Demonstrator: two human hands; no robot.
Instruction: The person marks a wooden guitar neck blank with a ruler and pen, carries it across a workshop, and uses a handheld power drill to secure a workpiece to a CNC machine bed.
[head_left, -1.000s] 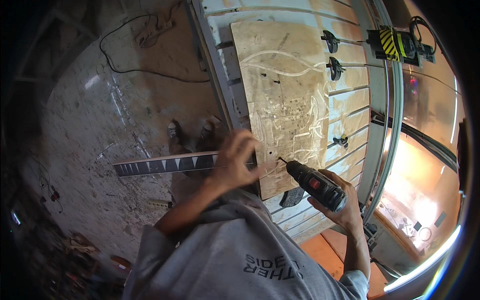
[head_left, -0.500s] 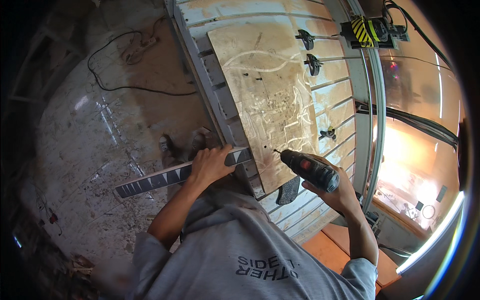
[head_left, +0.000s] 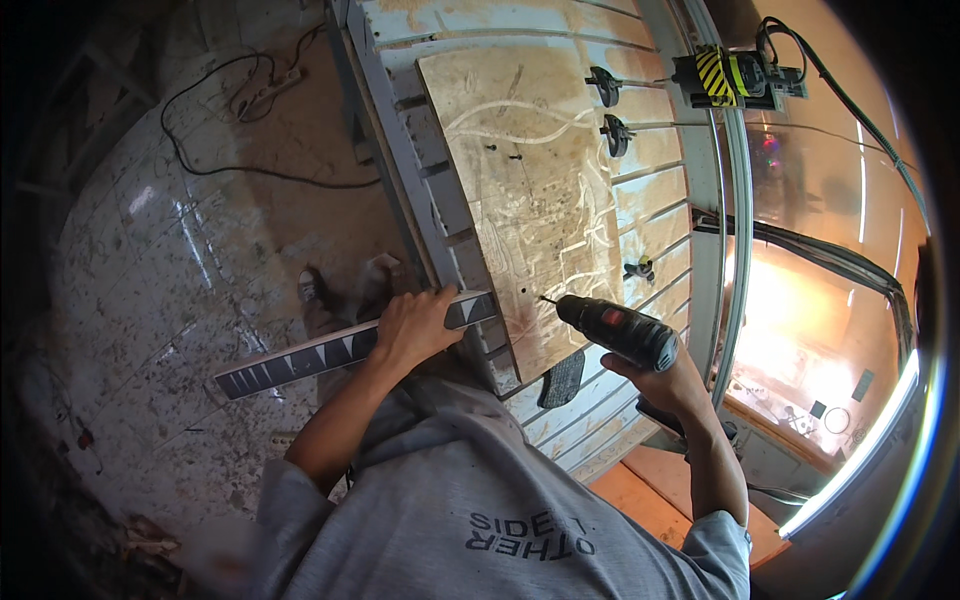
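Observation:
A long narrow board with a black and white pattern (head_left: 300, 360) lies under my left hand (head_left: 412, 328), whose fingers are wrapped round it near its right end. That end reaches the near left edge of a worn plywood sheet (head_left: 530, 190). My right hand (head_left: 662, 378) grips a black cordless drill (head_left: 618, 332). The drill points left, and its thin bit (head_left: 547, 299) is over the plywood, close to a small dark hole (head_left: 523, 290). Whether the bit touches the wood I cannot tell. Pale curved grooves and scratches mark the sheet.
Under the plywood is a slatted machine bed (head_left: 650, 185) with black clamps (head_left: 617, 135) along the sheet's right side. A dark textured pad (head_left: 562, 380) sits by its near edge. A metal rail (head_left: 735, 250) runs at right; a black cable (head_left: 270, 172) lies on the dusty floor.
The whole view has shifted slightly. The drill has levelled a little, with its bit staying near the same hole. My left hand keeps its hold on the patterned board.

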